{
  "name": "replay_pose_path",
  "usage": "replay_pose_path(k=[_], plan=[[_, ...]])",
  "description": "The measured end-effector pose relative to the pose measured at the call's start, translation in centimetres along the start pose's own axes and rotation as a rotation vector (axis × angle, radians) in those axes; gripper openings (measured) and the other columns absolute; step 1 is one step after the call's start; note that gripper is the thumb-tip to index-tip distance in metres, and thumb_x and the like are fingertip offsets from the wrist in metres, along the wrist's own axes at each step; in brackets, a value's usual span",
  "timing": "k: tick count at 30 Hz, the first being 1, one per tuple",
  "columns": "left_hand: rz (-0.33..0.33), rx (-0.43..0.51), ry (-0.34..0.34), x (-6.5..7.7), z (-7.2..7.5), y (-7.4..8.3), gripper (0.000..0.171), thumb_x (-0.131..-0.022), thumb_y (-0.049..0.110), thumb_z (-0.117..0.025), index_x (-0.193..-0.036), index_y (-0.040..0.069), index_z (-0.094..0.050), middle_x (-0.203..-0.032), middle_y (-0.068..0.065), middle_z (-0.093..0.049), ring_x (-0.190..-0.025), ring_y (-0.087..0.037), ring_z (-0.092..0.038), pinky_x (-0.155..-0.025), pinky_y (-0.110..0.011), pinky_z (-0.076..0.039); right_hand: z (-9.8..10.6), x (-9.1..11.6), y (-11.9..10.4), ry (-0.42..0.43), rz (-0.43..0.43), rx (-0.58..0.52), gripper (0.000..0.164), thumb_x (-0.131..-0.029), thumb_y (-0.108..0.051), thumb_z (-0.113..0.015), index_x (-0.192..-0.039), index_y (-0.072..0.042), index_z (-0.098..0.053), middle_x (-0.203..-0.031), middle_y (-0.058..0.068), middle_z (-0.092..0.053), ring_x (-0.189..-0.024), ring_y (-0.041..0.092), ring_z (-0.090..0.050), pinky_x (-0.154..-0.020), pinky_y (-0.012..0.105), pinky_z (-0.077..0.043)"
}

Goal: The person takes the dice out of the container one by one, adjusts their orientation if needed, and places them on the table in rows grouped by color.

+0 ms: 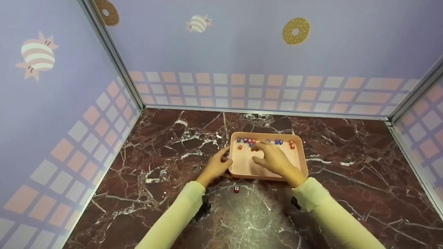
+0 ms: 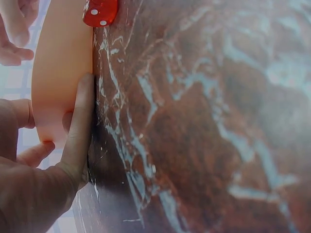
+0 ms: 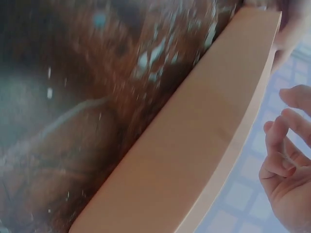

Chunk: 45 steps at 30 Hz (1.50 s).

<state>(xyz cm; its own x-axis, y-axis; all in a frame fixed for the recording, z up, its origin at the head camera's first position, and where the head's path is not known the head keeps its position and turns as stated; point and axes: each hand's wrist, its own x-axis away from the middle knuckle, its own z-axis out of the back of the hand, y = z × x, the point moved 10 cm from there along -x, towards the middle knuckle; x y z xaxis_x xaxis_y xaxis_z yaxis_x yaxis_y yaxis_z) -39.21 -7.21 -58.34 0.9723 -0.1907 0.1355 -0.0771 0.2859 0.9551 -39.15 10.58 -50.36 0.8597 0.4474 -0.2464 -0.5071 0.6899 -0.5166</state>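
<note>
A shallow peach-coloured tray (image 1: 264, 176) sits on the marbled tabletop. My left hand (image 1: 216, 166) grips its left end, with the thumb at the rim and other fingers along the outer wall. Over the tray hovers my right hand (image 1: 273, 159), fingers loosely bent and apart, with nothing visible between them. Several small dice lie inside, mostly along the far wall: blue ones such as this blue die (image 1: 239, 140), and red ones such as this red die (image 1: 240, 147). Outside, in front of the tray, rests a lone red die (image 1: 236, 189), also seen in the left wrist view. The right hand may hide other dice.
Patterned panels enclose the table: a back wall (image 1: 221, 52), a left wall (image 1: 69, 103) and a right wall (image 1: 427, 138). The dark red marbled tabletop (image 1: 166, 148) spreads around the tray, with a bright reflection near the front.
</note>
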Motion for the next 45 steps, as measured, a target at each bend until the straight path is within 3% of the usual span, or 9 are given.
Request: replay_pose_path(k=[12, 20, 26, 36, 45], plan=[[0.025, 0.035, -0.019, -0.2, -0.4, -0.1, 0.069, -0.095, 0.005, -0.058, -0.163, 0.011, -0.043, -0.104, -0.018, -0.062, -0.077, -0.026, -0.071, -0.061, -0.041, -0.07, 0.4, -1.1, 3.5, 0.069, -0.115, 0.105, 0.023, -0.088, -0.004, -0.077, -0.111, -0.004, -0.076, -0.117, 0.014, -0.07, -0.107, 0.039, -0.069, -0.087, 0.057, -0.063], [0.023, 0.036, 0.003, 0.0, 0.2, -0.3, 0.07, -0.095, 0.006, -0.059, -0.163, 0.012, -0.044, -0.105, -0.019, -0.063, -0.073, -0.026, -0.071, -0.061, -0.041, -0.07, -1.0, -2.1, 4.7, 0.033, -0.2, 0.128, 0.027, -0.09, -0.003, -0.075, -0.117, -0.007, -0.075, -0.125, 0.016, -0.067, -0.104, 0.043, -0.069, -0.087, 0.06, -0.064], [0.022, 0.046, 0.005, -0.1, 0.2, -0.3, 0.071, -0.094, 0.006, -0.059, -0.163, 0.013, -0.044, -0.104, -0.018, -0.062, -0.072, -0.026, -0.07, -0.061, -0.042, -0.07, -1.6, -2.5, 5.7, 0.034, -0.246, 0.139, 0.019, -0.096, -0.01, -0.076, -0.115, -0.008, -0.077, -0.126, 0.014, -0.068, -0.109, 0.041, -0.069, -0.091, 0.06, -0.063], [0.006, 0.018, 0.001, 0.0, -0.3, -0.2, 0.069, -0.094, 0.006, -0.06, -0.161, 0.012, -0.047, -0.102, -0.017, -0.063, -0.073, -0.024, -0.07, -0.059, -0.04, -0.07, -1.5, -2.3, 5.7, 0.064, -0.233, 0.152, 0.009, -0.086, 0.001, -0.078, -0.089, -0.008, -0.078, -0.095, 0.01, -0.078, -0.091, 0.038, -0.073, -0.077, 0.058, -0.064], [0.019, 0.04, -0.001, -0.1, 0.0, -0.5, 0.07, -0.094, 0.006, -0.06, -0.163, 0.013, -0.045, -0.105, -0.018, -0.062, -0.075, -0.025, -0.07, -0.061, -0.041, -0.07, -1.4, -1.7, 5.5, 0.065, -0.22, 0.158, 0.011, -0.079, 0.0, -0.082, -0.078, -0.01, -0.079, -0.087, 0.006, -0.078, -0.086, 0.038, -0.073, -0.077, 0.056, -0.064]])
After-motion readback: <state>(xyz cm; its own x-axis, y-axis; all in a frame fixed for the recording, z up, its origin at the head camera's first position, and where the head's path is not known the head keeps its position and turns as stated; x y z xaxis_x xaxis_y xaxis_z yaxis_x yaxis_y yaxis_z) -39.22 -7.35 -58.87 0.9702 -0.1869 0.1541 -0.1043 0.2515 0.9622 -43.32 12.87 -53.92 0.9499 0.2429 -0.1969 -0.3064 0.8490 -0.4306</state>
